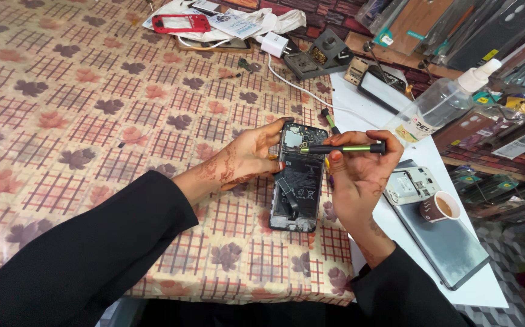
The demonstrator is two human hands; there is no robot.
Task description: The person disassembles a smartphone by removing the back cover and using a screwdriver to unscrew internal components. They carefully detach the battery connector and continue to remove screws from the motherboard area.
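Observation:
An opened smartphone (297,181) lies back-up on the patterned tablecloth, its battery and circuit board exposed. My left hand (247,158) grips its upper left edge, thumb on the side and fingers curled over the top corner. My right hand (359,175) holds a black and green screwdriver (347,148) nearly level, its tip resting on the upper part of the phone's board. Both wrists come out of black sleeves.
A paper cup (440,207) of brown drink stands on a grey slab beside a small white device (408,184). A clear spray bottle (444,100) lies at the right. Farther back are a red phone frame (181,23), a white charger (273,43) and a black tool stand (320,56).

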